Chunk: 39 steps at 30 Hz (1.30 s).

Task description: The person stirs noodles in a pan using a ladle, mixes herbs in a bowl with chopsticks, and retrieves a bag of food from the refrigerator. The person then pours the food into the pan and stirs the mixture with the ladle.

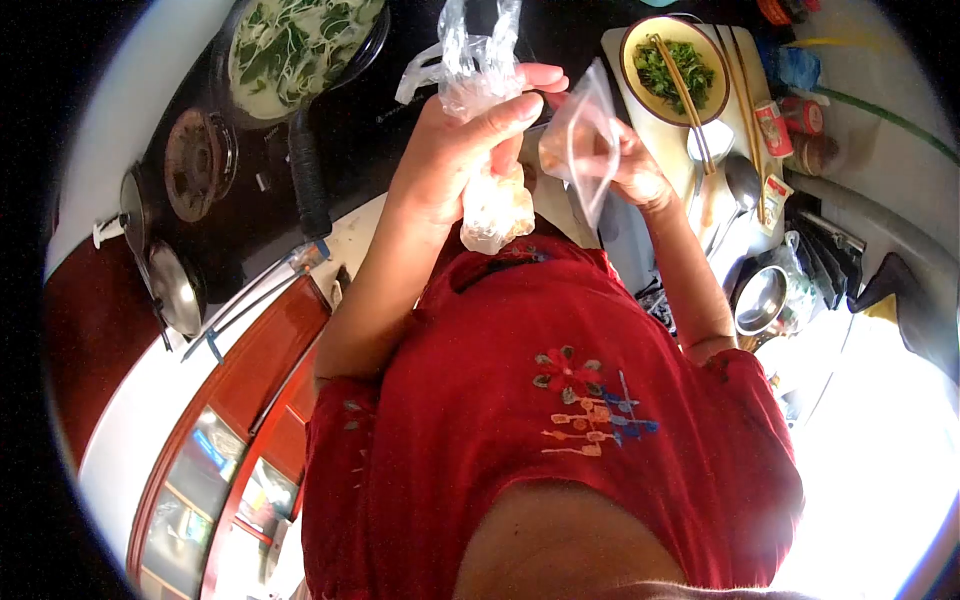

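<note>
My left hand (455, 145) is closed around the neck of a clear plastic bag (497, 212). Its bunched handles stick up above the fist, and a pale, lumpy content hangs below; I cannot make out what it is. On the right, my right hand (640, 170) grips a small transparent pouch (588, 145) that looks like a flat zip bag, its edge turned toward the left hand. The two hands are close together but apart, above the counter's front edge. Whether the pouch contains anything is unclear.
A pan (300, 55) of greens in pale liquid sits at the upper left, its black handle (308, 175) pointing toward me. At the upper right a bowl (630, 60) of chopped greens with chopsticks stands on a cutting board (612, 42). Pot lids (178, 290) hang at left.
</note>
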### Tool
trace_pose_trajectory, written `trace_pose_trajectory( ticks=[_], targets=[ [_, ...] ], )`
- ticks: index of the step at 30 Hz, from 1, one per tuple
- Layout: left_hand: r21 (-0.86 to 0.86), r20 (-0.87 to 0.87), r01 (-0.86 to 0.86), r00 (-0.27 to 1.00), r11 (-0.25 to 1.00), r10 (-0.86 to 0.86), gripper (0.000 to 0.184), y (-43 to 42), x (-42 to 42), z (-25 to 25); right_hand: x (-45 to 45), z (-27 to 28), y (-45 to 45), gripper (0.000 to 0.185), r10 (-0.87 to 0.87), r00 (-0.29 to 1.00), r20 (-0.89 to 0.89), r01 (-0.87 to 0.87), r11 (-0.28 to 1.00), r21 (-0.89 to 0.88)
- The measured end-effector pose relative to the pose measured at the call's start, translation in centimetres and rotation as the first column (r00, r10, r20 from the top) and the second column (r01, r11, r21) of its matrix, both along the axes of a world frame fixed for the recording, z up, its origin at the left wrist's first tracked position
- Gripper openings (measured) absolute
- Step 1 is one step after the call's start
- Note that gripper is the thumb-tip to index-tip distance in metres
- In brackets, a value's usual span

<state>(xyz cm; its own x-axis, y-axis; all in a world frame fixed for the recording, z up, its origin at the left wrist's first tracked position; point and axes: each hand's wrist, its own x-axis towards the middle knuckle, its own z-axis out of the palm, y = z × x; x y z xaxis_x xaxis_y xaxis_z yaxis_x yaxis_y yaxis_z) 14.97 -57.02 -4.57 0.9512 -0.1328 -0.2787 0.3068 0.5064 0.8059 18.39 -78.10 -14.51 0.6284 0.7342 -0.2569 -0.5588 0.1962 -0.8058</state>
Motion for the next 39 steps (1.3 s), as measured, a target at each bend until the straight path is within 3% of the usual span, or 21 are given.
trace_pose_trajectory(
  ticks=[1, 5, 6, 7, 9, 10, 12, 13, 16, 17, 20, 21, 24, 25, 29, 30, 32, 36, 38, 39],
  targets=[
    [-0.026, 0.005, 0.018, 1.0, 1.0, -0.018, 0.039, 0.3, -0.1, -0.3, -0.1, 0.9, 0.3, 0.068, -0.039, 0.998, -0.039, 0.042, 0.995, 0.094],
    [0.087, 0.049, 0.035, 0.998, 0.996, -0.039, 0.046, 1.5, -1.1, -0.5, 0.3, 1.6, 1.0, 0.069, -0.034, 0.977, 0.211, 0.027, 0.999, 0.033],
    [0.083, 0.105, 0.001, 0.994, 0.997, -0.01, 0.05, 1.5, -1.4, -1.3, 0.2, 1.6, 1.0, 0.069, -0.024, 0.979, 0.204, 0.02, 1.0, 0.024],
    [0.078, 0.162, -0.033, 0.987, 0.996, 0.02, 0.054, 1.2, -1.7, -2.1, 0.2, 1.5, 0.9, 0.068, -0.015, 0.98, 0.197, 0.012, 1.0, 0.016],
    [-0.038, 0.113, -0.042, 0.993, 0.998, 0.046, 0.071, 1.1, -2.0, -2.1, 0.5, 0.5, 0.7, 0.06, 0.005, 0.966, 0.258, -0.006, 1.0, 0.004],
    [0.072, 0.141, -0.064, 0.989, 0.995, 0.053, 0.075, 1.1, -2.3, -2.7, 0.7, 0.2, 0.8, 0.056, 0.014, 0.957, 0.288, -0.014, 1.0, -0.002],
    [0.149, 0.211, -0.082, 0.976, 0.985, 0.049, 0.083, 1.1, -1.9, -4.1, 0.8, 1.0, 1.3, 0.051, 0.09, 0.982, 0.165, -0.076, 0.993, -0.093],
    [0.136, 0.195, -0.114, 0.977, 0.984, 0.086, 0.09, 0.9, -1.8, -4.2, 0.5, 2.2, 1.8, 0.046, 0.061, 0.984, 0.165, -0.045, 0.994, -0.098],
    [0.022, 0.237, -0.169, 0.958, 0.985, 0.159, 0.095, 0.8, -1.3, -3.3, 1.5, 2.8, 2.8, 0.042, 0.239, 0.949, 0.206, -0.186, 0.95, -0.25],
    [-0.021, 0.226, -0.224, 0.948, 0.974, 0.223, 0.083, 0.7, -1.2, -2.6, 1.8, 3.4, 3.2, 0.039, 0.284, 0.936, 0.208, -0.22, 0.933, -0.286],
    [0.124, -0.015, -0.289, 0.956, 0.949, 0.293, 0.062, 2.0, -1.1, -0.7, 2.2, 4.5, 4.0, 0.037, 0.286, 0.921, 0.265, -0.219, 0.941, -0.258],
    [0.191, -0.001, -0.356, 0.932, 0.915, 0.363, 0.037, 2.2, -1.3, -1.7, 2.3, 4.5, 4.0, 0.036, 0.317, 0.917, 0.24, -0.25, 0.929, -0.273],
    [0.283, -0.055, -0.401, 0.9, 0.871, 0.432, 0.038, 2.5, -1.7, -2.5, 2.2, 4.7, 4.7, 0.036, 0.326, 0.927, 0.184, -0.273, 0.925, -0.264],
    [0.274, -0.011, -0.441, 0.887, 0.855, 0.461, 0.028, 2.5, -1.7, -2.6, 1.9, 4.9, 5.2, 0.038, 0.286, 0.953, 0.104, -0.261, 0.944, -0.204],
    [0.218, 0.104, -0.458, 0.889, 0.862, 0.446, 0.028, 3.6, -2.1, -2.2, 1.7, 4.6, 6.3, 0.039, 0.139, 0.99, -0.03, -0.141, 0.979, -0.144],
    [0.159, 0.119, -0.529, 0.849, 0.834, 0.516, 0.029, 3.7, -2.1, -2.2, 1.6, 5.5, 7.3, 0.039, 0.075, 0.995, -0.071, -0.081, 0.992, -0.101],
    [0.069, 0.04, -0.514, 0.858, 0.855, 0.512, 0.025, 4.8, -2.6, -2.7, 1.5, 6.4, 8.4, 0.038, 0.044, 0.993, -0.112, -0.06, 0.988, -0.141],
    [-0.07, 0.015, -0.605, 0.794, 0.793, 0.608, 0.029, 5.6, -2.3, -2.0, 1.5, 7.5, 9.9, 0.045, 0.023, 0.995, -0.094, -0.034, 0.993, -0.115],
    [-0.142, 0.009, -0.602, 0.793, 0.786, 0.609, 0.029, 6.5, -2.1, -1.9, 1.2, 8.5, 10.7, 0.05, -0.012, 0.997, -0.082, 0.007, 0.998, -0.058],
    [-0.206, 0.023, -0.606, 0.782, 0.768, 0.623, 0.024, 7.2, -1.7, -1.9, 1.2, 8.4, 11.2, 0.065, -0.012, 0.999, -0.044, 0.011, 1.0, -0.025]
  ],
)
